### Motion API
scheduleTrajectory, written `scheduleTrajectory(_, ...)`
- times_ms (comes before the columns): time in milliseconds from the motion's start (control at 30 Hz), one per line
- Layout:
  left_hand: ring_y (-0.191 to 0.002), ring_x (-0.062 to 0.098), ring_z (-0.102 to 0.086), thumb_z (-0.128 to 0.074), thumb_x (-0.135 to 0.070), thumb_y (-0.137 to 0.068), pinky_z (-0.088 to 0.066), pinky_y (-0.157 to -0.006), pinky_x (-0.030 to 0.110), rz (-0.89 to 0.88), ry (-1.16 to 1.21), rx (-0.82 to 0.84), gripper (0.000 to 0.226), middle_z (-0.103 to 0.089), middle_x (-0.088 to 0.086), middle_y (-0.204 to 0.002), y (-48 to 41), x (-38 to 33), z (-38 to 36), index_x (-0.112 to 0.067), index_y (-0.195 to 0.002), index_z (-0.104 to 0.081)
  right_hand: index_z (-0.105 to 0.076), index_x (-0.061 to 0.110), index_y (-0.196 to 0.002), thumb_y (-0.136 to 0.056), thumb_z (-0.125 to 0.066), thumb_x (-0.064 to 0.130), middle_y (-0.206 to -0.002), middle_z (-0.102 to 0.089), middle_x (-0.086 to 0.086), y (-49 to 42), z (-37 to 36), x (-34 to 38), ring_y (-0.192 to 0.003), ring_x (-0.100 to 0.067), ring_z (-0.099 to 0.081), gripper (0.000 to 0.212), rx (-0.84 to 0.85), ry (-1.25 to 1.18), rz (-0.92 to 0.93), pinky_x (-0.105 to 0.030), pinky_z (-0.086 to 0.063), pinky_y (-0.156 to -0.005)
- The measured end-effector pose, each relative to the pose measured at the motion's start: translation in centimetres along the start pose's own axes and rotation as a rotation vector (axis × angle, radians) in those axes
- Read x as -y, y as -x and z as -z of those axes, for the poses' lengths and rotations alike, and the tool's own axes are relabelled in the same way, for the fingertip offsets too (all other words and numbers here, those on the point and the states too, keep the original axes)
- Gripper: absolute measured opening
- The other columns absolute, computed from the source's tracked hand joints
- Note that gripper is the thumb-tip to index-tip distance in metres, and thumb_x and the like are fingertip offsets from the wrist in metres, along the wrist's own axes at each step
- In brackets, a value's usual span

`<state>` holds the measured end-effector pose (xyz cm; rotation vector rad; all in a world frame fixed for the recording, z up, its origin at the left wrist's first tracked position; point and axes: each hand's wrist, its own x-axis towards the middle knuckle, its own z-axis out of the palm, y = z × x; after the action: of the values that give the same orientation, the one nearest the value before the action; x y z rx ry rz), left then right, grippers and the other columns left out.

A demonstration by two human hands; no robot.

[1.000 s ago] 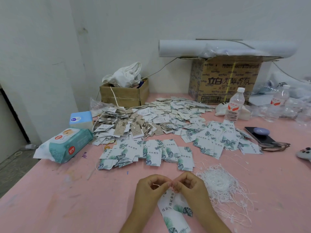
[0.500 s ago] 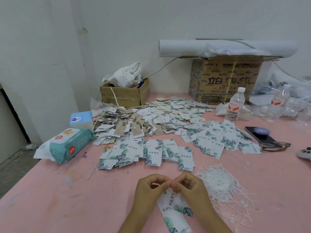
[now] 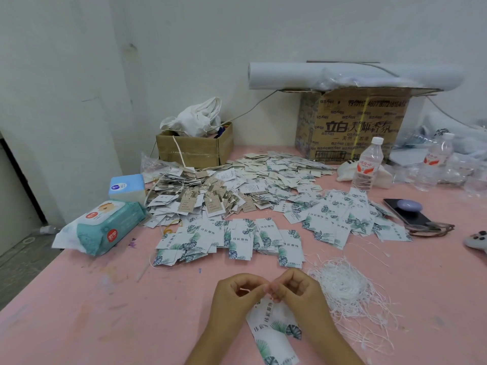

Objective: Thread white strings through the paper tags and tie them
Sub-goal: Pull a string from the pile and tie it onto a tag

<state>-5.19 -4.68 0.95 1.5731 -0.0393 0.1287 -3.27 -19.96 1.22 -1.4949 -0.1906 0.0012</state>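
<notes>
The pink table point(image 3: 79, 325) ran out of view at the near edge and both sides. Loose tags point(image 3: 263, 180) lay heaped across its far half, and a tangle of white strings point(image 3: 342, 288) sat just right of my hands. Overlapping leafy tags point(image 3: 274, 327) showed between my wrists, tops hidden, bottom cut off. My left hand point(image 3: 234, 293) and right hand point(image 3: 297, 291) met fingertip to fingertip, both curled, pinching a string point(image 3: 245, 290). Only a short bit showed.

Cardboard box point(image 3: 353, 122): bold "立白 大师香氛", small "立白" repeated, top number row only partly legible | leaf-print paper tags point(image 3: 267, 230): "纬宸服饰" | water bottle point(image 3: 367, 167): red label, print too small | wipes pack point(image 3: 105, 227): red sticker, unreadable
</notes>
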Motion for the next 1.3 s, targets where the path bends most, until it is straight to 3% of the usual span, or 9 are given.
scheduleTrajectory(367,-0.065,0.012,-0.061,-0.076,-0.009,-0.079,-0.048,-0.064,0.027,-0.011,0.011,0.001,0.007,-0.074,0.007,-0.073,-0.04,-0.07,-0.11,-0.014,-0.074,-0.078,-0.063,-0.006,-0.074,-0.069,-0.075,0.015,-0.062,-0.067,-0.013,-0.32,0.11,-0.29,-0.057,-0.016,-0.063,0.024,0.001,-0.04,-0.008,-0.02,-0.051,-0.057)
scheduleTrajectory(700,-0.064,0.006,-0.061,-0.077,-0.009,-0.078,-0.048,-0.062,0.022,-0.035,-0.06,-0.005,0.012,-0.075,0.004,-0.074,-0.02,0.12,-0.15,-0.019,-0.073,-0.078,-0.061,-0.006,-0.073,-0.067,-0.075,0.02,-0.06,-0.066,-0.009,-0.17,-0.06,-0.5,-0.057,-0.015,-0.061,0.03,-0.003,0.013,0.015,-0.023,-0.051,-0.057)
scheduleTrajectory(833,-0.066,0.011,-0.061,-0.077,-0.009,-0.079,-0.049,-0.064,0.028,-0.02,-0.037,-0.011,0.009,-0.074,0.007,-0.075,-0.08,0.18,-0.18,-0.017,-0.075,-0.078,-0.063,-0.005,-0.073,-0.067,-0.075,0.02,-0.062,-0.067,-0.011,-0.21,-0.02,-0.56,-0.057,-0.015,-0.062,0.028,-0.014,0.005,0.007,-0.022,-0.052,-0.057)
scheduleTrajectory(967,-0.064,0.011,-0.059,-0.077,-0.01,-0.078,-0.046,-0.061,0.022,-0.013,0.016,-0.022,0.007,-0.074,0.003,-0.071,-0.05,0.04,-0.23,-0.016,-0.074,-0.078,-0.065,-0.004,-0.074,-0.069,-0.075,0.019,-0.064,-0.068,-0.014,-0.34,0.1,-0.61,-0.058,-0.017,-0.063,0.025,-0.02,-0.034,-0.011,-0.021,-0.052,-0.058)
scheduleTrajectory(1300,-0.064,0.012,-0.059,-0.078,-0.012,-0.078,-0.048,-0.061,0.025,-0.008,0.004,-0.02,0.007,-0.073,0.003,-0.071,-0.1,0.13,-0.27,-0.018,-0.075,-0.078,-0.062,-0.008,-0.077,-0.069,-0.074,0.019,-0.064,-0.068,-0.013,-0.22,0.03,-0.44,-0.059,-0.018,-0.063,0.03,-0.016,-0.034,-0.008,-0.023,-0.053,-0.06)
